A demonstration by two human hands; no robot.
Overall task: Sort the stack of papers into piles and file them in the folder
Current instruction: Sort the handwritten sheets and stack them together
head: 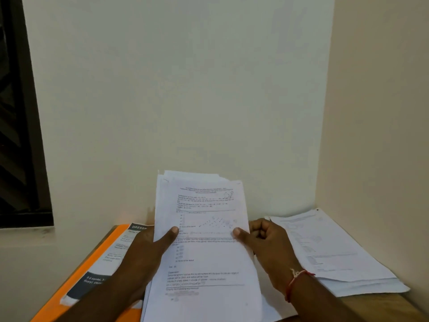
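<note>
Two hands hold a stack of papers (204,263) up over the near edge of a wooden table (371,305), with the printed top sheet facing the camera and its lower end running out of the frame. The left hand (144,256) grips the stack's left edge, thumb (170,233) laid across the front page and fingers hidden behind the sheets. The right hand (271,249) pinches the right edge, thumb pressed on the page and fingers curled beside it; a red thread band (294,282) circles that wrist. The sheets at the top of the stack are fanned unevenly.

Along the table's left edge lies an orange folder (76,277), flat, with a printed leaflet (109,259) with dark bands resting on it, both partly behind the left forearm. At the table's right side, reaching into the far right corner, a second pile of papers (325,252) lies flat, its sheets slightly offset from one another.

Behind the table stands a pale wall (185,89), which meets a side wall at the right. A dark window (18,135) is set in at the far left.
</note>
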